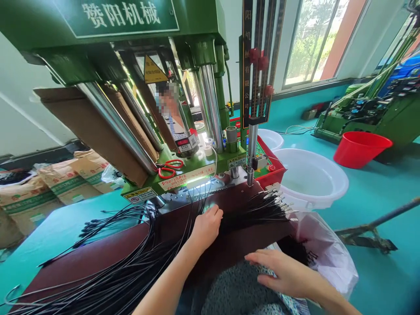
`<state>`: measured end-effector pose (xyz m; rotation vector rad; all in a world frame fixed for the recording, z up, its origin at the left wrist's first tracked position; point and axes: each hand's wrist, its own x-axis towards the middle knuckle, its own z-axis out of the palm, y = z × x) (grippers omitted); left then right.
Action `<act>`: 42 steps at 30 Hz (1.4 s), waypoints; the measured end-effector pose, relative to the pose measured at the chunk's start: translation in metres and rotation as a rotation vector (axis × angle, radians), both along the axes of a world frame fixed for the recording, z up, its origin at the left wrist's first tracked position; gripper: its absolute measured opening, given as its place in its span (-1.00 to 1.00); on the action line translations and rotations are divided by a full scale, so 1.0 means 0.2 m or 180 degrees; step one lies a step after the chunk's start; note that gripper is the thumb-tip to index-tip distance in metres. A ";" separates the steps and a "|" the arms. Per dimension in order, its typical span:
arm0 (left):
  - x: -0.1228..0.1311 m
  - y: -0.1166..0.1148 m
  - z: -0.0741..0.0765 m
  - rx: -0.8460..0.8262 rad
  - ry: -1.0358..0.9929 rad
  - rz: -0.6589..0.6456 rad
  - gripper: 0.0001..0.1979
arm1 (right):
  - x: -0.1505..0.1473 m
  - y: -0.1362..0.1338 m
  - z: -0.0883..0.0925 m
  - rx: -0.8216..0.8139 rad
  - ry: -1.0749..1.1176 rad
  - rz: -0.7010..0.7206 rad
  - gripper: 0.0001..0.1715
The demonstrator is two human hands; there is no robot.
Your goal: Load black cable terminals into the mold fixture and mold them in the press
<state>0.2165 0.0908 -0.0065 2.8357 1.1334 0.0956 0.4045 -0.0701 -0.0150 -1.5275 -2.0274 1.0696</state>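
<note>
My left hand (pixel 207 226) reaches forward onto the dark red worktable (pixel 98 253), its fingers curled on a bundle of black cables (pixel 256 210) near the green machine's mould (pixel 197 181). The cable ends with metal tips fan out to the right. My right hand (pixel 285 273) lies flat with fingers stretched, resting on patterned fabric on my lap beside a plastic bag (pixel 328 253) of black parts. More black cables (pixel 124 271) trail off to the left.
A green press machine (pixel 131 52) with steel columns stands ahead, red scissors (pixel 170 167) on its base. White basins (pixel 311 177) and a red bucket (pixel 361 148) stand on the teal floor at right. Brown sacks (pixel 65 179) lie at left. Another person sits behind the machine.
</note>
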 end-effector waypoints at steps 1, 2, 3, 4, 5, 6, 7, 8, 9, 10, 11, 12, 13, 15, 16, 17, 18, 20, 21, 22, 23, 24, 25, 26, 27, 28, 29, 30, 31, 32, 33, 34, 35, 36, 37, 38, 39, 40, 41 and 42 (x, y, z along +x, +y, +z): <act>-0.02 0.00 0.01 0.0070 -0.0221 0.0016 -0.84 | 0.00 0.00 0.01 0.0011 0.0043 0.0005 -0.46; -0.04 -0.01 0.03 0.0093 -0.0484 0.0017 -0.85 | 0.00 0.00 0.01 0.0025 0.0112 -0.0004 -0.47; -0.06 -0.01 0.04 0.0046 -0.0752 0.0001 -0.88 | -0.01 0.00 0.01 0.0040 0.0220 -0.0014 -0.49; -0.09 -0.01 0.05 -0.0068 -0.0995 -0.0015 -0.90 | -0.02 0.01 0.01 0.0036 0.0396 -0.0023 -0.53; -0.11 -0.02 0.06 -0.0223 -0.1185 -0.0010 -0.92 | -0.03 0.02 0.00 0.0001 0.0681 -0.0028 -0.57; -0.13 -0.03 0.07 -0.0379 -0.1310 0.0028 -0.92 | -0.05 0.04 -0.01 -0.0078 0.1106 -0.0034 -0.60; -0.14 -0.04 0.07 -0.0513 -0.1369 0.0096 -0.91 | -0.07 0.07 -0.02 -0.0182 0.1658 -0.0057 -0.59; -0.15 -0.05 0.07 -0.0606 -0.1387 0.0182 -0.89 | -0.09 0.11 -0.03 -0.0274 0.2277 -0.0110 -0.53; -0.16 -0.07 0.06 -0.0664 -0.1387 0.0255 -0.88 | -0.11 0.16 -0.02 -0.0309 0.2912 -0.0223 -0.44; -0.15 -0.08 0.05 -0.0710 -0.1384 0.0288 -0.88 | -0.13 0.22 -0.02 -0.0281 0.3520 -0.0379 -0.34; -0.15 -0.10 0.05 -0.0761 -0.1383 0.0282 -0.88 | -0.14 0.28 0.00 -0.0180 0.4029 -0.0554 -0.29; -0.14 -0.11 0.04 -0.0832 -0.1382 0.0247 -0.88 | -0.14 0.33 0.02 -0.0047 0.4433 -0.0713 -0.30; -0.13 -0.13 0.03 -0.0917 -0.1384 0.0189 -0.89 | -0.14 0.38 0.05 0.0070 0.4727 -0.0813 -0.34; -0.11 -0.14 0.02 -0.1090 -0.1427 0.0082 -0.89 | -0.13 0.44 0.12 0.0214 0.5057 -0.0912 -0.49; -0.10 -0.15 0.02 -0.1181 -0.1476 0.0042 -0.90 | -0.11 0.46 0.15 0.0259 0.5095 -0.0948 -0.56; -0.09 -0.15 0.03 -0.1268 -0.1540 0.0004 -0.91 | -0.10 0.46 0.17 0.0303 0.5076 -0.1010 -0.62; -0.07 -0.15 0.04 -0.1360 -0.1622 -0.0044 -0.92 | -0.09 0.46 0.19 0.0344 0.5034 -0.1083 -0.67; -0.03 -0.13 0.09 -0.1624 -0.1809 -0.0191 -0.88 | -0.06 0.44 0.21 0.0414 0.4945 -0.1215 -0.72; -0.01 -0.13 0.12 -0.1805 -0.1892 -0.0272 -0.84 | -0.06 0.43 0.21 0.0437 0.4916 -0.1249 -0.73; 0.03 -0.12 0.15 -0.1993 -0.1963 -0.0343 -0.80 | -0.05 0.42 0.22 0.0444 0.4905 -0.1265 -0.72; 0.07 -0.12 0.18 -0.2174 -0.2009 -0.0401 -0.77 | -0.04 0.41 0.22 0.0439 0.4895 -0.1273 -0.71; 0.11 -0.11 0.21 -0.2328 -0.2037 -0.0437 -0.75 | -0.04 0.40 0.22 0.0433 0.4877 -0.1289 -0.71; 0.16 -0.10 0.23 -0.2430 -0.2063 -0.0445 -0.76 | -0.03 0.40 0.21 0.0433 0.4848 -0.1331 -0.71; 0.20 -0.10 0.24 -0.2481 -0.2102 -0.0435 -0.78 | -0.02 0.40 0.21 0.0464 0.4810 -0.1422 -0.72; 0.24 -0.09 0.25 -0.2516 -0.2165 -0.0409 -0.80 | -0.01 0.40 0.21 0.0538 0.4760 -0.1556 -0.73; 0.27 -0.09 0.25 -0.2580 -0.2240 -0.0348 -0.81 | 0.00 0.40 0.20 0.0651 0.4702 -0.1721 -0.74; 0.29 -0.09 0.24 -0.2686 -0.2327 -0.0253 -0.81 | 0.02 0.39 0.19 0.0771 0.4634 -0.1880 -0.75; 0.30 -0.08 0.23 -0.2828 -0.2407 -0.0153 -0.79 | 0.03 0.39 0.18 0.0868 0.4566 -0.2019 -0.77; 0.31 -0.08 0.22 -0.2983 -0.2463 -0.0070 -0.77 | 0.04 0.39 0.17 0.0919 0.4508 -0.2120 -0.80; 0.31 -0.08 0.21 -0.3112 -0.2490 -0.0015 -0.75 | 0.05 0.39 0.16 0.0923 0.4471 -0.2178 -0.83; 0.31 -0.07 0.20 -0.3178 -0.2496 0.0018 -0.73 | 0.06 0.39 0.15 0.0890 0.4454 -0.2206 -0.85; 0.31 -0.07 0.19 -0.3168 -0.2499 0.0041 -0.72 | 0.07 0.40 0.14 0.0860 0.4452 -0.2228 -0.85; 0.30 -0.07 0.18 -0.3111 -0.2511 0.0063 -0.71 | 0.08 0.40 0.13 0.0851 0.4457 -0.2254 -0.85; 0.30 -0.07 0.18 -0.3024 -0.2541 0.0096 -0.71 | 0.08 0.40 0.12 0.0864 0.4467 -0.2283 -0.85; 0.30 -0.07 0.19 -0.2885 -0.2593 0.0128 -0.72 | 0.08 0.40 0.11 0.0882 0.4470 -0.2307 -0.85; 0.30 -0.07 0.20 -0.2695 -0.2649 0.0141 -0.73 | 0.09 0.40 0.11 0.0898 0.4464 -0.2328 -0.85; 0.31 -0.07 0.22 -0.2468 -0.2693 0.0124 -0.73 | 0.09 0.40 0.11 0.0897 0.4455 -0.2342 -0.85; 0.32 -0.08 0.24 -0.2220 -0.2702 0.0074 -0.73 | 0.09 0.40 0.11 0.0876 0.4448 -0.2339 -0.85; 0.34 -0.08 0.26 -0.1978 -0.2671 0.0004 -0.72 | 0.09 0.40 0.11 0.0855 0.4451 -0.2324 -0.84; 0.36 -0.09 0.28 -0.1765 -0.2607 -0.0063 -0.72 | 0.08 0.40 0.11 0.0829 0.4459 -0.2292 -0.83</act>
